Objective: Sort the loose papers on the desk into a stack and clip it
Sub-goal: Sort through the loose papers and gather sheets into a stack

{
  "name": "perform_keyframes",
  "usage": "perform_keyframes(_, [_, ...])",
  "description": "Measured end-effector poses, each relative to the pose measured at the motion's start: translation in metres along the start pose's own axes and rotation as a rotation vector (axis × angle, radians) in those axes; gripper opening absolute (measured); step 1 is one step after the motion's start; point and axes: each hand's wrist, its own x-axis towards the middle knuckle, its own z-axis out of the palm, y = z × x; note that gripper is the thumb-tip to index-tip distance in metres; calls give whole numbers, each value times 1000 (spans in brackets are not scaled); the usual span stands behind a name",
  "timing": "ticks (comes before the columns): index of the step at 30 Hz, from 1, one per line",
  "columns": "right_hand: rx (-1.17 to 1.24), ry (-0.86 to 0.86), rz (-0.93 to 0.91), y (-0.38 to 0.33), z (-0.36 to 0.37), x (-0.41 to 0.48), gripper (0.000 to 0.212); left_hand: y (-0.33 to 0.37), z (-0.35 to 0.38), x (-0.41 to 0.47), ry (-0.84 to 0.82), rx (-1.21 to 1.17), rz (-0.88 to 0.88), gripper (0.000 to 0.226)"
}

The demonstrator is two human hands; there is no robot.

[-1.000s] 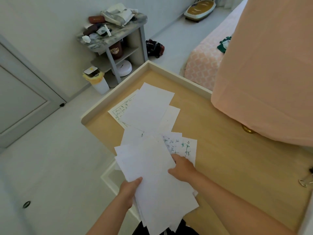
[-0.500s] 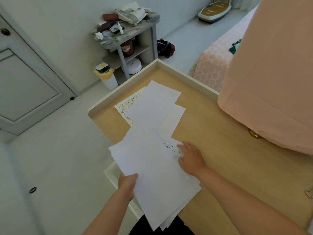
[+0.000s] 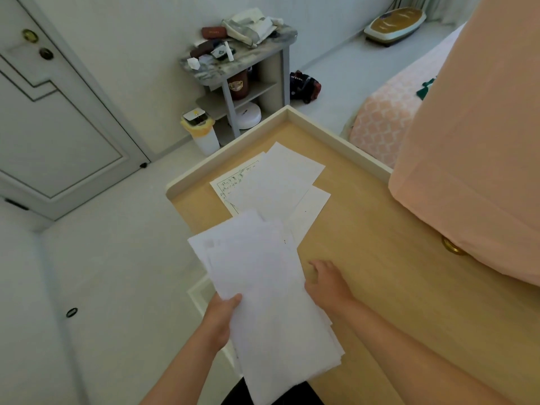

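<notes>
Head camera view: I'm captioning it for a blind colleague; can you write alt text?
A person's left hand grips a rough stack of white papers over a wooden desk, with the right hand open beside it. A few loose sheets, one with writing, lie overlapped farther back, near a pink cloth.

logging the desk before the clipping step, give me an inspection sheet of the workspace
surface: wooden desk with a raised pale rim
job's things: gathered stack in the left hand; three loose sheets overlapping at the far end, one printed; no clip seen
clutter: pink cloth draped over the right side, brass knob under its edge
hands: left hand grips the stack; right hand relaxed beside it
cables: nothing seen
surroundings: cluttered side table, bin, door, bed
</notes>
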Motion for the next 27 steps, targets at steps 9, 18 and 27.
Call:
perform_keyframes(9, [771, -273, 57, -9, -45, 0, 40, 61, 15, 7, -219, 150, 85, 38])
perform_keyframes(18, [987, 333, 338, -33, -65, 44, 16, 141, 101, 48, -119, 545, 413, 27])
perform_keyframes(27, [798, 394, 464, -67, -59, 115, 37, 196, 91, 160, -192, 1573, 491, 66])
